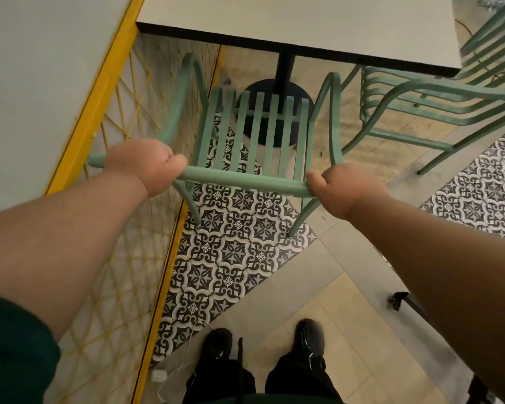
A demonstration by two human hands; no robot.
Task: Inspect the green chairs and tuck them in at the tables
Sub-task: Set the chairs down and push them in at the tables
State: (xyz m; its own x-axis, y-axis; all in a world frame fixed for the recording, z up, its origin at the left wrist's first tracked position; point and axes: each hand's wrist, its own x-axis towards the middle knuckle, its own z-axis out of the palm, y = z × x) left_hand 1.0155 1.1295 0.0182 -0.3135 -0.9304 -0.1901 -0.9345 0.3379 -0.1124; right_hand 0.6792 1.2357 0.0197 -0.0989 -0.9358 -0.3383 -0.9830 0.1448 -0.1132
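A green slatted metal chair (257, 132) stands in front of me, facing a pale table (303, 27) with a black edge and a black pedestal base. My left hand (146, 163) grips the left end of the chair's top back rail (242, 180). My right hand (341, 188) grips the rail's right end. The front of the chair's seat and its armrests reach just under the table's near edge. A second green chair (438, 106) stands to the right, beside the table's right corner.
A yellow-framed partition (105, 91) with yellow string lattice runs close along the chair's left side. The floor is patterned and plain tile. A white charger and cable (161, 374) lie by my black shoes. Another green chair back (496, 39) shows at the top right.
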